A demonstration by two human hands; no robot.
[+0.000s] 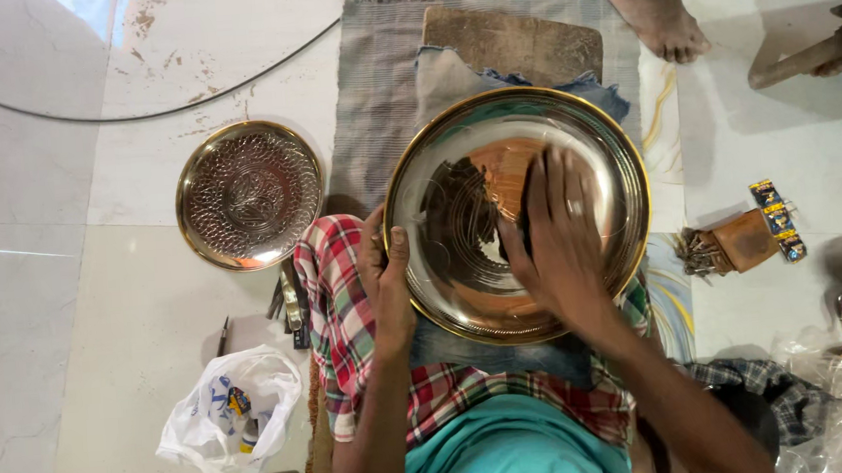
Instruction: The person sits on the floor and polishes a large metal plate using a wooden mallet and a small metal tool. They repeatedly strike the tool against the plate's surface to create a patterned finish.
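A pale tiled floor (40, 293) fills the view, with a grey woven mat (382, 101) laid across its upper middle and a thin dark cable (136, 113) curving over the tiles far up and left of both hands.

Well to the left of the left hand, and lower, a white plastic bag (226, 418) lies crumpled open; small packets, one blue and yellow, show inside it. Above the bag, well apart from the hands, an embossed brass plate (250, 194) lies flat, face up, with nothing on it. Between that plate and the left hand a few small dark metal tools (289, 305) lie on the floor.

The left hand (387, 278) is closed on the left rim of a large round brass tray (459, 214), thumb on the inner face, fingers behind. The tray rests on the lap, over a red checked cloth (342, 301), its polished hollow facing up toward the camera; being round, it shows no long axis, and it holds nothing but reflections. The right hand (561, 237) lies open, fingers spread flat, blurred, pressed on the tray's inner surface right of its centre.

Beyond the tray a brown board (516, 42) sits on the mat. Up and right of the right hand is another person's bare foot (657, 12). To the right of that hand a small brown pouch (742, 241) lies with thin metal pieces sticking out of its left end, a strip of blue and yellow packets (778, 219) just beside it.
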